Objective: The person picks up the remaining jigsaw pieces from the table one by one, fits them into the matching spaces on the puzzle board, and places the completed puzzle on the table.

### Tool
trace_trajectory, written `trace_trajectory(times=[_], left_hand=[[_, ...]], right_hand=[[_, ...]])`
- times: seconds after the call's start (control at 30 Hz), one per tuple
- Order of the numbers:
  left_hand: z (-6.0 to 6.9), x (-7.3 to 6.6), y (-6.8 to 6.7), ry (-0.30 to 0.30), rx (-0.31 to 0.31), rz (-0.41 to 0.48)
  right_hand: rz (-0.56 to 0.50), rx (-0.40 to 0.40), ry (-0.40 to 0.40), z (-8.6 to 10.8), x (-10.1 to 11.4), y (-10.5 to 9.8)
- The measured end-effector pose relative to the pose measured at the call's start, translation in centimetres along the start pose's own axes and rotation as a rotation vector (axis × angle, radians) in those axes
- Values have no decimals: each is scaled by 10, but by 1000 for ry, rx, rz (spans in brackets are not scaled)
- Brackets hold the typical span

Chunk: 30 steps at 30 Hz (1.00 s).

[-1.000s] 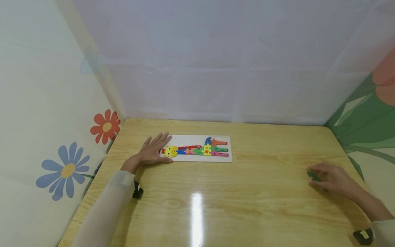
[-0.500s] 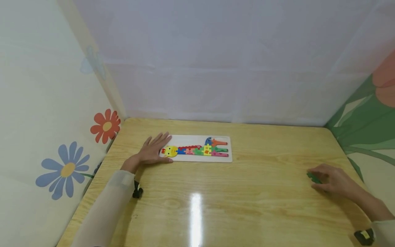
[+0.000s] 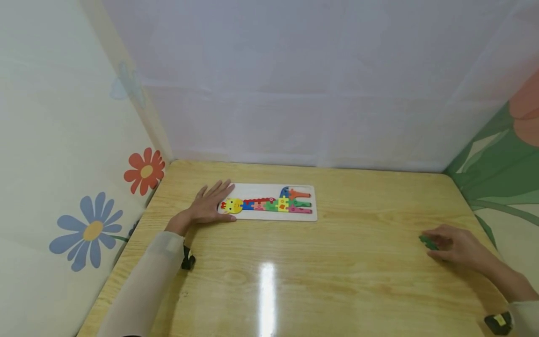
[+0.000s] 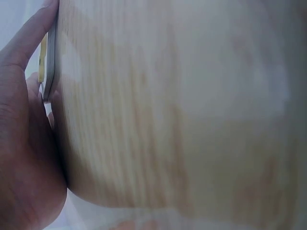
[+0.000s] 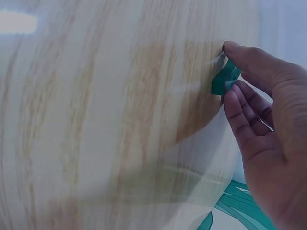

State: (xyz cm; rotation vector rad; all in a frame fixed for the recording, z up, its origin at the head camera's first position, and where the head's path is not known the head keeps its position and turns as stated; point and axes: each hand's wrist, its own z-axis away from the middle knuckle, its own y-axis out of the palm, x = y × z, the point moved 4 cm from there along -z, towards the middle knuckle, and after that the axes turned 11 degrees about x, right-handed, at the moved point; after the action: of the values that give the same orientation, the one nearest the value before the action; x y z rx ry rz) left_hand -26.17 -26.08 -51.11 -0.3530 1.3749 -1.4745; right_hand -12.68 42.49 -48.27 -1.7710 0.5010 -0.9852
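In the head view, a white puzzle board (image 3: 257,189) with a colourful giraffe (image 3: 283,204) lies near the table's back, its yellow head to the left. My left hand (image 3: 207,206) rests over the board's left end, fingers spread and straight, thumb along the near edge. From the left wrist, only the edge of the board (image 4: 50,67) shows beyond the thumb. Far to the right, my right hand (image 3: 456,245) pinches a small green puzzle piece (image 5: 223,80) between thumb and fingers, low at the tabletop. Fingers cover part of that piece.
The wooden table (image 3: 337,262) runs up to a pale wall cloth (image 3: 328,117) at the back. Flower-printed cloth (image 3: 92,229) stands along the left side, and leaf-printed cloth (image 3: 505,187) along the right. A bright reflection lies on the tabletop's near middle.
My right thumb and fingers have shifted slightly around the green puzzle piece, the thumb moving a little to the right. My left hand and the board have stayed in place.
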Motion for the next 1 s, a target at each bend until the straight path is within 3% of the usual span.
trace_trajectory(times=[0.37,0.8,1.0], left_hand=[[2,-1,-2,-13,14,-10],[1,0,1,17,-11,5],[1,-1,2,11,-12,-7]], right_hand=[[-104,14,2,1,-2,3],[-34,12,-22,0,-3,3],[-75,40,-13,-1,-4,2]])
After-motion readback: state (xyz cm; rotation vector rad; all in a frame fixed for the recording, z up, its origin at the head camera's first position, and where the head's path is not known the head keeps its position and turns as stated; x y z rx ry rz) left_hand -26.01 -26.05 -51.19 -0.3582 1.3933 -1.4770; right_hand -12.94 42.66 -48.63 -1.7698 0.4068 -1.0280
